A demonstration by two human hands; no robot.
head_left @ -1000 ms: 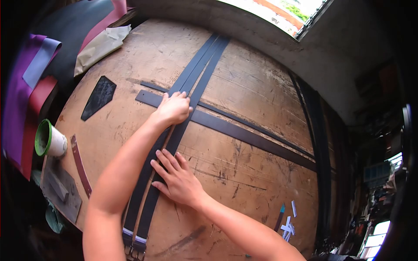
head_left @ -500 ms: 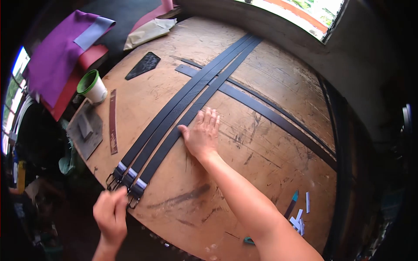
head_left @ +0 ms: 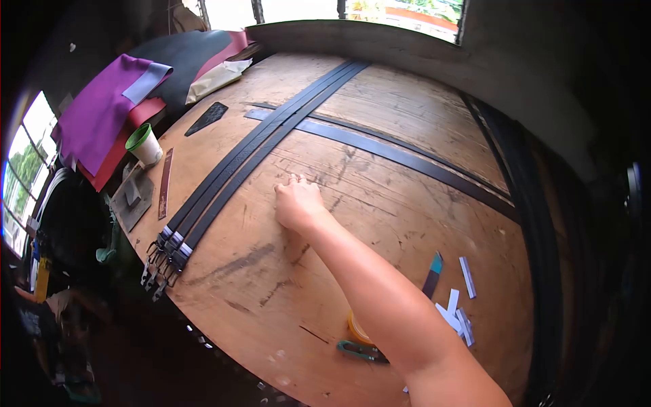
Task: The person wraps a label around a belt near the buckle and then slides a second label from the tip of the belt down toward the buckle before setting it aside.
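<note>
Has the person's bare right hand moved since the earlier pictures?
Yes: against the dark elongated smear on the brown wooden tabletop, the bare right hand has shifted rightward, clear of the flat black belts.

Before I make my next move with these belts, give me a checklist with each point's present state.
1. Belts lying flat lengthwise on the table: ok.
2. Buckles gathered at the same end, by the table's edge: ok.
3. Crosswise strap clear of the belts: not ok, they lie over it.
4. Right hand off the belts: ok.
5. Right hand's grip empty: cannot tell, palm hidden.
6. Left hand's position: cannot tell, out of view.
</note>
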